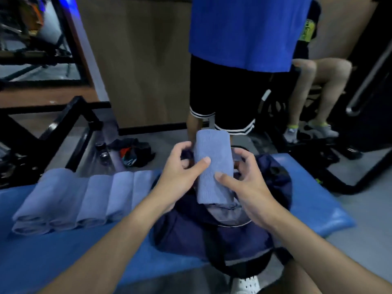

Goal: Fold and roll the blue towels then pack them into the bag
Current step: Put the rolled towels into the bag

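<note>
We see one rolled towel [212, 166], a pale-blue ribbed cylinder, held lengthwise and pointing away from us over the open mouth of the bag [191, 234]. The left hand [182, 166] and right hand [244, 183] grip its sides, thumbs on top. The bag is dark navy, soft and slumped, lying on the blue padded table [318, 198]. Just left of it we find a row of rolled towels [63, 200], side by side and touching, ends toward us.

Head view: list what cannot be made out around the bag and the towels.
- Inside of the bag, head view: covered by the held towel, left hand and right hand; contents unknown.
- Left hand's fingers: partly behind the held towel.
- Stacked rolled towels: lower row hidden under the upper row; blurred, count uncertain.
</note>
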